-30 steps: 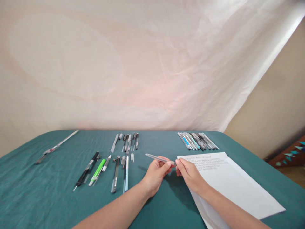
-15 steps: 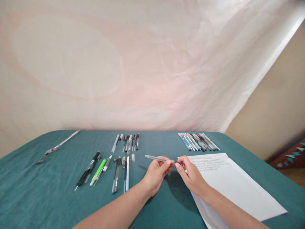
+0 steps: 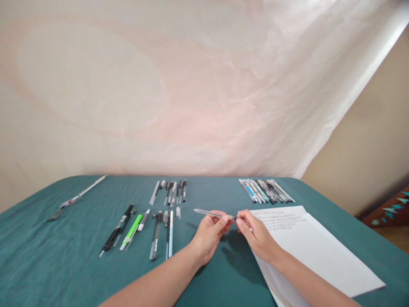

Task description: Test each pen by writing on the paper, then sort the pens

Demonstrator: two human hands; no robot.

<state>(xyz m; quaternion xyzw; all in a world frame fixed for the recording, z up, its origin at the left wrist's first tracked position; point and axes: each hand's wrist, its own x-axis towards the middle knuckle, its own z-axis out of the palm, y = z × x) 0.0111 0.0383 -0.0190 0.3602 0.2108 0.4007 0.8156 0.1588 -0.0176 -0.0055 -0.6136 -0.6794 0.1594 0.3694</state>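
A slim clear pen [image 3: 209, 212] is held level above the teal tablecloth [image 3: 64, 264]. My left hand [image 3: 209, 234] pinches its barrel between thumb and fingertips. My right hand [image 3: 257, 236] is closed in a pinch at the pen's right end, fingertips meeting the left hand's. Under and right of my right hand lies a white paper sheet [image 3: 313, 251] with a few lines of writing near its top edge.
Several pens lie left of my hands, among them a green marker [image 3: 131, 230] and a black pen [image 3: 116, 230]. Small pen parts [image 3: 171, 190] sit behind them. A tidy row of pens [image 3: 265, 189] is at the back right. A long thin pen [image 3: 76, 197] lies far left.
The hands and pen have stayed almost in place; my right fingers have shifted slightly at the pen's end. The view has shifted slightly.
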